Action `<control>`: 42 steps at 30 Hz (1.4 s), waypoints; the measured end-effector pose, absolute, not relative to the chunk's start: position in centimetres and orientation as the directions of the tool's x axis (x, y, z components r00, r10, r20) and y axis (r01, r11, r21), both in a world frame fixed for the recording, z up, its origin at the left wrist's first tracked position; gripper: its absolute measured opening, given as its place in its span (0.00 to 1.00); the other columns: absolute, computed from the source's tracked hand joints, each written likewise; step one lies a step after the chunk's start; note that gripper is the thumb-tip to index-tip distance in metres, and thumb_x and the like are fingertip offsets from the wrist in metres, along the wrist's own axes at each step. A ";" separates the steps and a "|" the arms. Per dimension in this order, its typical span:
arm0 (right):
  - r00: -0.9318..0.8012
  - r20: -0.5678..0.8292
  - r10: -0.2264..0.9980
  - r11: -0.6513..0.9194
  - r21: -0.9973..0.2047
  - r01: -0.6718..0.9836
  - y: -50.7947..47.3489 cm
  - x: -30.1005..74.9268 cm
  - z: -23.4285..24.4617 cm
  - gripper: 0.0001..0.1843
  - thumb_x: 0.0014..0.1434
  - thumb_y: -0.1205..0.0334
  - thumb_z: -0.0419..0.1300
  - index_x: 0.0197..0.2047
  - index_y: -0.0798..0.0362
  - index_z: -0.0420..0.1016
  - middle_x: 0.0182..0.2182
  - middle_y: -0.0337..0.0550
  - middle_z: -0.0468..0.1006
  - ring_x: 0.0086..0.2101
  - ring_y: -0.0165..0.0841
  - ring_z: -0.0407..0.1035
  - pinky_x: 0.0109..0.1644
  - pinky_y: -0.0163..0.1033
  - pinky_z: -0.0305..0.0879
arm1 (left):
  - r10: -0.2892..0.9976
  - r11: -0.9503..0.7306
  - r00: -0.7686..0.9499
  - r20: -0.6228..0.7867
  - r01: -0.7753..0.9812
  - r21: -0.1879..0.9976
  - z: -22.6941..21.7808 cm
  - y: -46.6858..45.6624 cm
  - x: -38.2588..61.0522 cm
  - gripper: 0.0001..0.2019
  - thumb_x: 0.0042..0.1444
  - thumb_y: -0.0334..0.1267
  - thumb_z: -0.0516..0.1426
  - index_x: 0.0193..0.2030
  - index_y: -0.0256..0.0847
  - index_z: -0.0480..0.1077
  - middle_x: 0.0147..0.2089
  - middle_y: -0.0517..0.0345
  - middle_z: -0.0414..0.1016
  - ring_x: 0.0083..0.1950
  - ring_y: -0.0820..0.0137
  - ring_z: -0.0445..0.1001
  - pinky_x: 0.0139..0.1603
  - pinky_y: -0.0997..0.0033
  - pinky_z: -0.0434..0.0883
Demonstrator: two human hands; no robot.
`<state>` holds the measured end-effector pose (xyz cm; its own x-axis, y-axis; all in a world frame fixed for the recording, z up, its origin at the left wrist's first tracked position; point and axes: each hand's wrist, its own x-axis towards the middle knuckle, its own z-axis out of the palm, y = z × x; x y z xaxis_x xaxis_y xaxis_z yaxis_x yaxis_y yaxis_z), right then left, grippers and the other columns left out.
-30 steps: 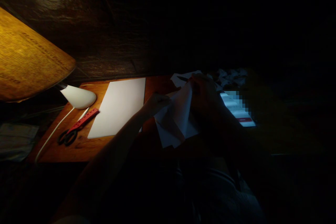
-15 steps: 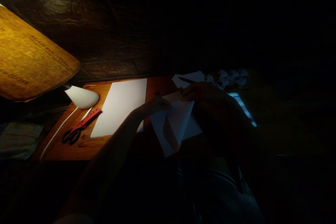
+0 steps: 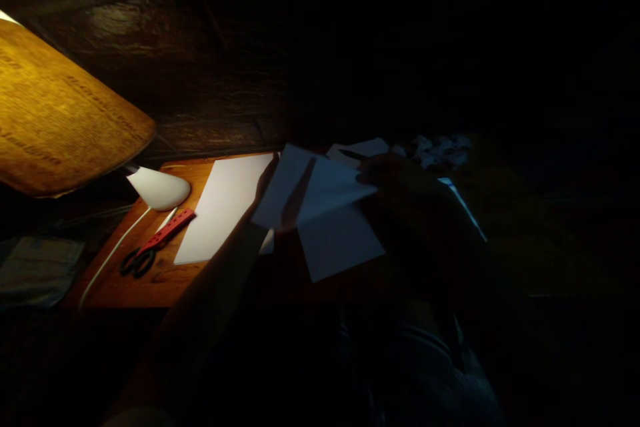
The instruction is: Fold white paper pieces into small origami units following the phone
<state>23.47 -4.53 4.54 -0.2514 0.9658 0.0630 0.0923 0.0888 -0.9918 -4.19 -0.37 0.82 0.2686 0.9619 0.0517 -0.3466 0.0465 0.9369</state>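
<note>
A white sheet of paper (image 3: 330, 190) with a fold and a dark shadow across it is raised and tilted over the table. My right hand (image 3: 385, 170), very dark, is closed on its right end. At the sheet's left side is my left hand (image 3: 267, 177), partly behind the paper; it appears to grip that edge, though most of its fingers are hidden. Beneath the raised sheet, another white sheet (image 3: 343, 243) lies on the table. To the left rests a larger stack of white paper (image 3: 220, 207), with my left forearm crossing over its corner.
Scissors (image 3: 135, 261) with black handles lie by a red perforated strip (image 3: 173, 228) on the wooden table (image 3: 165, 280). A lamp with a white base (image 3: 163, 188) and yellow shade (image 3: 65, 113) stands left. Crumpled paper (image 3: 440, 150), a paper piece (image 3: 373, 145) and a lit screen (image 3: 463, 203) are right.
The folded sheet has been lifted and swung up to the left, uncovering more of the sheet below. My left hand has moved up and left with it; my right hand stays nearly in place.
</note>
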 end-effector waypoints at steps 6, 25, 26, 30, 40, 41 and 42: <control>0.232 0.166 0.958 0.199 -0.972 -0.128 -4.6 19.8 3.7 0.13 0.51 0.55 0.69 0.25 0.49 0.72 0.24 0.35 0.72 0.27 0.29 0.65 0.32 0.36 0.62 | 0.928 0.210 0.373 0.021 -0.568 0.796 2.0 -1.8 -1.7 0.31 0.58 0.67 0.60 0.51 0.40 0.75 0.54 0.43 0.81 0.60 0.51 0.79 0.58 0.50 0.77; -0.052 0.010 0.999 0.024 -0.961 0.274 -8.8 15.1 5.7 0.18 0.61 0.60 0.65 0.22 0.50 0.66 0.22 0.41 0.73 0.26 0.32 0.67 0.28 0.37 0.60 | 0.997 0.024 0.082 0.009 -0.382 0.924 -0.4 -2.1 -0.9 0.30 0.39 0.37 0.73 0.51 0.39 0.74 0.35 0.56 0.80 0.38 0.61 0.81 0.41 0.63 0.78; -0.044 0.000 0.999 0.014 -0.943 0.331 -9.2 15.2 6.7 0.18 0.62 0.61 0.65 0.23 0.50 0.66 0.23 0.41 0.73 0.27 0.33 0.68 0.29 0.37 0.60 | 0.997 0.019 0.080 0.013 -0.378 0.926 -0.2 -2.4 -0.7 0.32 0.38 0.37 0.74 0.53 0.40 0.73 0.36 0.56 0.81 0.38 0.60 0.82 0.41 0.62 0.79; -0.005 0.029 1.000 0.027 -0.842 0.539 -10.1 15.2 9.0 0.18 0.63 0.62 0.63 0.22 0.52 0.67 0.25 0.43 0.76 0.30 0.33 0.70 0.30 0.35 0.61 | 0.999 0.001 0.044 0.016 -0.374 0.927 0.2 -3.0 -0.3 0.39 0.34 0.34 0.75 0.58 0.41 0.72 0.37 0.55 0.82 0.40 0.58 0.82 0.42 0.60 0.79; -0.064 0.139 0.988 0.151 -0.818 0.555 -9.7 15.3 7.7 0.15 0.64 0.64 0.60 0.25 0.53 0.69 0.27 0.44 0.78 0.30 0.32 0.69 0.31 0.34 0.61 | 0.999 -0.017 0.026 0.029 -0.373 0.928 0.2 -3.0 -0.3 0.40 0.34 0.33 0.75 0.59 0.41 0.72 0.37 0.54 0.82 0.37 0.59 0.82 0.39 0.62 0.80; -0.072 0.139 0.988 0.156 -0.824 0.544 -9.7 15.3 7.7 0.15 0.64 0.64 0.60 0.25 0.53 0.70 0.27 0.44 0.78 0.30 0.32 0.69 0.31 0.35 0.61 | 0.999 -0.018 0.030 0.031 -0.372 0.928 0.2 -3.0 -0.3 0.40 0.34 0.33 0.75 0.59 0.41 0.72 0.37 0.54 0.82 0.37 0.59 0.82 0.39 0.61 0.80; -0.077 0.142 0.987 0.162 -0.830 0.534 -9.7 15.3 7.5 0.15 0.64 0.63 0.60 0.25 0.53 0.70 0.28 0.44 0.79 0.30 0.32 0.69 0.31 0.35 0.61 | 0.999 -0.020 0.031 0.033 -0.371 0.928 0.1 -3.0 -0.3 0.40 0.34 0.33 0.75 0.59 0.41 0.72 0.37 0.54 0.82 0.38 0.58 0.82 0.39 0.61 0.80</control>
